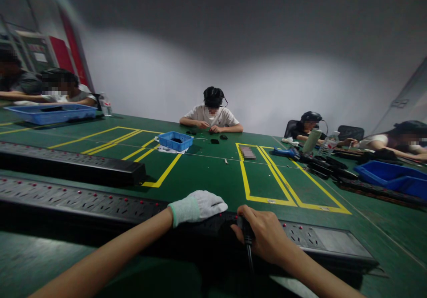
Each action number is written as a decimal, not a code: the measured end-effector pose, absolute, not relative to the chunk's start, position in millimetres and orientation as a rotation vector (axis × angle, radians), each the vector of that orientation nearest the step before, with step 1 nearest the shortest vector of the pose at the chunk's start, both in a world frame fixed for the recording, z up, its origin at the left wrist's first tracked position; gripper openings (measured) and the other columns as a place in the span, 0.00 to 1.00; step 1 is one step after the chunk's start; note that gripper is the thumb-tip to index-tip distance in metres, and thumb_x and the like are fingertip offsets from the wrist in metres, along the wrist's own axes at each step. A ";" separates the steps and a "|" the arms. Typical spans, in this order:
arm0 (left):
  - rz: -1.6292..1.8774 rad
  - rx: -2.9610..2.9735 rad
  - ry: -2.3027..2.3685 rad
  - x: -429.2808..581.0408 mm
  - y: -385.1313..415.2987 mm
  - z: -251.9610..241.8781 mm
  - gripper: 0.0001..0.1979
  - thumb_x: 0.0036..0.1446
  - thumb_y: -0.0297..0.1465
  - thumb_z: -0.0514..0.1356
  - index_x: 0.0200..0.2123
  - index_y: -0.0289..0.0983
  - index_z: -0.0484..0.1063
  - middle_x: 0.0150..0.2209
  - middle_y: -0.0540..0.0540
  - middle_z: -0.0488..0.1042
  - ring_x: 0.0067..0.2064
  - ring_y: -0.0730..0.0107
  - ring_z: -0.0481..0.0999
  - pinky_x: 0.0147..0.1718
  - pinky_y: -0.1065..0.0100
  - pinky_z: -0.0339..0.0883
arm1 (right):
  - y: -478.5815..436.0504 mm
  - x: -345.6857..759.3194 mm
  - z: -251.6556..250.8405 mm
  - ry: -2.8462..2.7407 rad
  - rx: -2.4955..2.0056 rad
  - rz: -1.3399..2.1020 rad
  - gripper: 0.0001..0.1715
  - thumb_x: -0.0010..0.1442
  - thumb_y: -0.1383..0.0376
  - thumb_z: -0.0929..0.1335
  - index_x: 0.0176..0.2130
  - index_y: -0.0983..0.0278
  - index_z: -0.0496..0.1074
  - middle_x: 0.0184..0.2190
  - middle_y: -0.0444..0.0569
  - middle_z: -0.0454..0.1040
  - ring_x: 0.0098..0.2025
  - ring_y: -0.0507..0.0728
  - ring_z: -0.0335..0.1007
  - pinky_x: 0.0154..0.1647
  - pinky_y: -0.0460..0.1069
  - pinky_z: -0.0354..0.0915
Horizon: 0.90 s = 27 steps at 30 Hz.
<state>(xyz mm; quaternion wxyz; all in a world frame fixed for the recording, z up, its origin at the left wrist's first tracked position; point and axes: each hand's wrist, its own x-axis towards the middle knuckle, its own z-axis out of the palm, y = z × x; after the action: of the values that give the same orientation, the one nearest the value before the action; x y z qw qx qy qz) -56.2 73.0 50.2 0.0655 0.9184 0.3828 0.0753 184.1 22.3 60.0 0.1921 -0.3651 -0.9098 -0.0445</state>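
Note:
A long black power strip (pixel 100 207) with rows of sockets and small red lights runs across the near edge of the green table. My left hand (pixel 202 205), in a white glove with a pale green cuff, lies over the strip, its fingers stretched out to the right. Bare and wrapped round a black plug (pixel 246 230), my right hand (pixel 267 233) is at the strip's sockets. A cord hangs down from the plug toward me. Whether the plug's pins are in a socket is hidden.
A second black power strip (pixel 73 167) lies behind on the left. Blue bins (pixel 175 146) stand on the table, with yellow tape rectangles (pixel 245 178) around. A blue tool (pixel 283 152), a green bottle (pixel 312 142) and dark parts lie right. Several people sit along the far side.

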 end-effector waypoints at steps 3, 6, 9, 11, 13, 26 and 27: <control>0.231 2.764 1.155 -55.8 72.3 51.1 0.23 0.73 0.42 0.41 0.48 0.39 0.73 0.45 0.44 0.78 0.46 0.61 0.77 0.43 0.68 0.66 | 22.2 184.6 59.7 -2.554 -1.016 -0.127 0.07 0.67 0.62 0.64 0.43 0.62 0.65 0.30 0.47 0.78 0.29 0.55 0.75 0.28 0.46 0.57; 0.241 2.755 1.157 -55.2 71.1 52.6 0.23 0.73 0.42 0.42 0.48 0.40 0.74 0.45 0.44 0.78 0.46 0.62 0.78 0.43 0.68 0.66 | 21.9 185.1 59.3 -2.557 -1.006 -0.129 0.06 0.67 0.62 0.64 0.43 0.62 0.64 0.30 0.46 0.77 0.29 0.55 0.75 0.28 0.46 0.56; 0.252 2.745 1.158 -54.7 69.8 53.9 0.23 0.72 0.43 0.43 0.48 0.40 0.74 0.45 0.44 0.78 0.46 0.62 0.78 0.43 0.68 0.66 | 22.2 185.1 58.4 -2.552 -1.006 -0.137 0.07 0.67 0.61 0.64 0.43 0.62 0.64 0.30 0.47 0.78 0.29 0.55 0.76 0.28 0.46 0.56; 0.259 2.740 1.159 -54.4 69.4 54.3 0.23 0.72 0.44 0.43 0.48 0.40 0.74 0.45 0.44 0.78 0.46 0.61 0.78 0.43 0.68 0.66 | 22.7 184.8 58.0 -2.550 -1.009 -0.141 0.07 0.67 0.61 0.64 0.43 0.62 0.64 0.30 0.47 0.78 0.29 0.55 0.76 0.28 0.46 0.56; 0.265 2.736 1.159 -54.2 69.2 54.4 0.23 0.72 0.44 0.43 0.47 0.40 0.74 0.45 0.44 0.78 0.46 0.62 0.78 0.43 0.68 0.66 | 23.1 184.4 57.9 -2.551 -1.011 -0.143 0.07 0.67 0.61 0.64 0.43 0.62 0.64 0.30 0.46 0.78 0.29 0.55 0.76 0.28 0.46 0.56; 0.277 2.744 1.139 -54.2 69.9 53.4 0.25 0.72 0.44 0.41 0.46 0.40 0.75 0.42 0.44 0.78 0.43 0.63 0.77 0.40 0.69 0.66 | 22.4 183.9 59.5 -2.563 -1.033 -0.152 0.07 0.67 0.62 0.64 0.43 0.62 0.65 0.30 0.46 0.77 0.29 0.55 0.75 0.28 0.46 0.55; 0.273 2.745 1.139 -54.0 69.7 53.7 0.25 0.72 0.44 0.41 0.46 0.40 0.75 0.42 0.44 0.78 0.43 0.63 0.77 0.40 0.69 0.66 | 22.2 183.9 59.9 -2.564 -1.032 -0.150 0.06 0.67 0.62 0.64 0.43 0.62 0.65 0.30 0.46 0.77 0.29 0.55 0.75 0.28 0.46 0.56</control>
<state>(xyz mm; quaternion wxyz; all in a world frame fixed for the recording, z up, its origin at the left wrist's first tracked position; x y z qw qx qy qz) -54.0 69.7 53.7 0.0787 0.9169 0.3804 0.0912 183.9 22.2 59.9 0.1858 -0.3662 -0.9103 -0.0531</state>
